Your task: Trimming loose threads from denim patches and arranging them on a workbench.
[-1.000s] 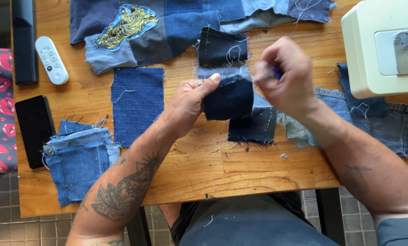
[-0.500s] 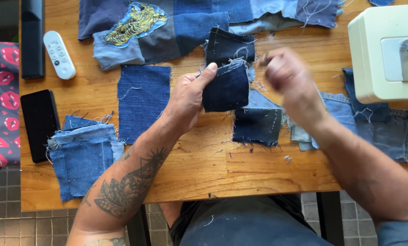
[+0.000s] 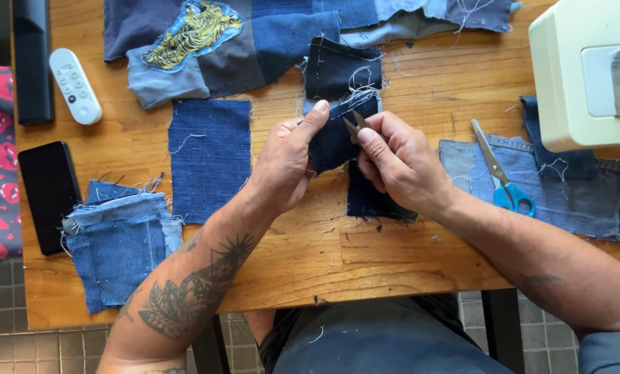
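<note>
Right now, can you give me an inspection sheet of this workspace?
Surface: wooden table, loose threads on it.
Job's things: dark denim piece, pinched up off the table; small snips at its edge.
Clutter: blue-handled scissors, denim square, folded denim stack, patchwork panel, white remote, black phone.
Hands: left hand grips the piece; right hand holds the snips.
Cables: nothing seen.
Surroundings: white sewing machine, tiled floor.
</note>
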